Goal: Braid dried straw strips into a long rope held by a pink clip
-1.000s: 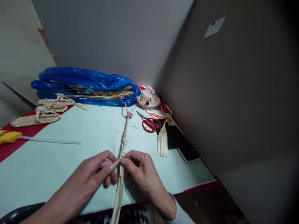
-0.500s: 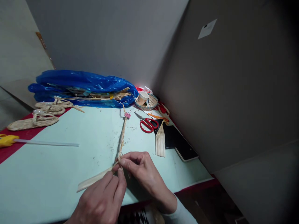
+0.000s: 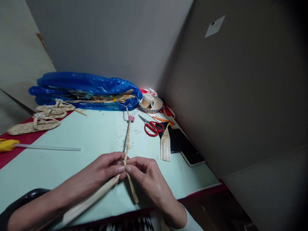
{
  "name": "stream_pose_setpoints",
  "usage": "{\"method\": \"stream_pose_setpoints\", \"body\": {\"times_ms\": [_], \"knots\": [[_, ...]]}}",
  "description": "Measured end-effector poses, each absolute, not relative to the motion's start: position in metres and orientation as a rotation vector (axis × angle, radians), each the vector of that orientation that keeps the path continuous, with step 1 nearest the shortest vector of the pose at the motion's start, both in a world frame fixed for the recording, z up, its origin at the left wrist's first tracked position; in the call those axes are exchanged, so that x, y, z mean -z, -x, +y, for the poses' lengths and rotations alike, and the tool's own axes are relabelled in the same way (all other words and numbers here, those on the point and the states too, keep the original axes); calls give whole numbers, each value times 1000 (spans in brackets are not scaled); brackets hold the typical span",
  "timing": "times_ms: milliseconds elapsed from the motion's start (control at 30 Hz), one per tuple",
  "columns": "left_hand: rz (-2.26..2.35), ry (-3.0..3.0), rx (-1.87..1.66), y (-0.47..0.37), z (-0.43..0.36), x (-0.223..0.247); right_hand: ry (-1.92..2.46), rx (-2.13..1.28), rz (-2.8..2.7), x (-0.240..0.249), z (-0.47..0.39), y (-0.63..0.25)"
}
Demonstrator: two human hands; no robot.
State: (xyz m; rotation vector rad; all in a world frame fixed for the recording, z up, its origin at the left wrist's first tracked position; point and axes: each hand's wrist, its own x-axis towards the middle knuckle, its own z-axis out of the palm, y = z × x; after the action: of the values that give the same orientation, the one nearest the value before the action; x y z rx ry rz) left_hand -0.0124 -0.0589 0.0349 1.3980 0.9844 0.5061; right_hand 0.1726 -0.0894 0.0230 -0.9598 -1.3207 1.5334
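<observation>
A thin braid of pale dried plant strips (image 3: 128, 138) runs toward me over the light green table cover, its far end held by a pink binder clip (image 3: 131, 118). My left hand (image 3: 108, 166) pinches the braid's near end from the left. From the right, my right hand (image 3: 144, 173) pinches the same spot, thumb and fingertips pressed together. One wide loose strip (image 3: 92, 196) slants from the braid down to the lower left, under my left forearm. Between my hands a narrower strip (image 3: 132, 189) hangs toward the table's near edge.
Red-handled scissors (image 3: 153, 128), a fanned strip (image 3: 165, 146) and a dark tablet-like device (image 3: 192, 154) lie on the right. Woven sandals (image 3: 35, 125) and a yellow glue gun (image 3: 9, 145) are left. A blue plastic bag (image 3: 86, 80) and a basket (image 3: 156, 105) stand at the back.
My left hand has moved from below the braid's end up to its left side. The wide strip now reaches farther down left, and the narrower strip has come into view between my hands.
</observation>
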Motion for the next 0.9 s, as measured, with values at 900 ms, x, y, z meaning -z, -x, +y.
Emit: {"method": "stream_pose_setpoints", "body": {"times_ms": [900], "knots": [[1070,-1158,-641,6,-67,-9,1396,-1042,-1815,-32,-108,-182]]}}
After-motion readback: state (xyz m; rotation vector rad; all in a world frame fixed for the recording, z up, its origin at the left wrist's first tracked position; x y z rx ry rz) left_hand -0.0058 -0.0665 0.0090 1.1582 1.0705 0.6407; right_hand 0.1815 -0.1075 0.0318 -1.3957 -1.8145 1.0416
